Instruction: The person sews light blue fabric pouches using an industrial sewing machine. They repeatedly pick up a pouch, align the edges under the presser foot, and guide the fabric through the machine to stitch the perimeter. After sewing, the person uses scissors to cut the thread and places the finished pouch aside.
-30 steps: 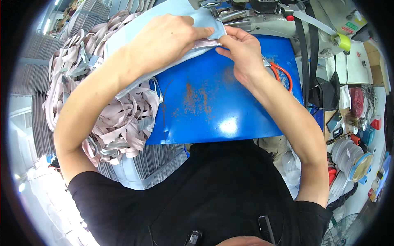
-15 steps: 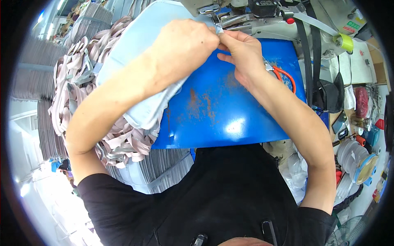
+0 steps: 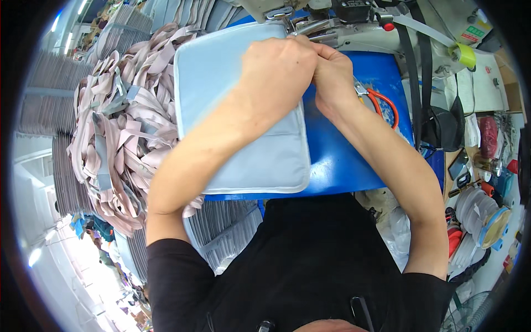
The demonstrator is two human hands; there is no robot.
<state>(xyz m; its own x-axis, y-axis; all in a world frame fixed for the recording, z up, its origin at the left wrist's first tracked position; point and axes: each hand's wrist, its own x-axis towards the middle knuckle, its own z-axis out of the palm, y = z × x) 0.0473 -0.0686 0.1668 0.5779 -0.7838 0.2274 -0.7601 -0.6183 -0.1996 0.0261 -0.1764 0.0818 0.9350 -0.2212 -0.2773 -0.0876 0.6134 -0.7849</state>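
A light blue padded fabric panel, rectangular with rounded corners and a piped edge, lies on the blue work surface. My left hand is closed over its far right corner, knuckles up, its fingertips hidden. Right beside it, my right hand is pinched closed, its fingertips tucked against the left hand; what lies between them is hidden. Both hands are just in front of the presser foot area of a sewing machine. Red-handled scissors lie by my right wrist.
A heap of pinkish-grey fabric strips is at the left, with stacks of grey-blue panels beyond and another stack below the surface's near edge. Black straps hang at the right, before a cluttered side table with plastic lids.
The padded panel has swung round and toward me, from slanting at the far left to nearly square on the surface. My left hand has moved right and slightly nearer, against the right hand.
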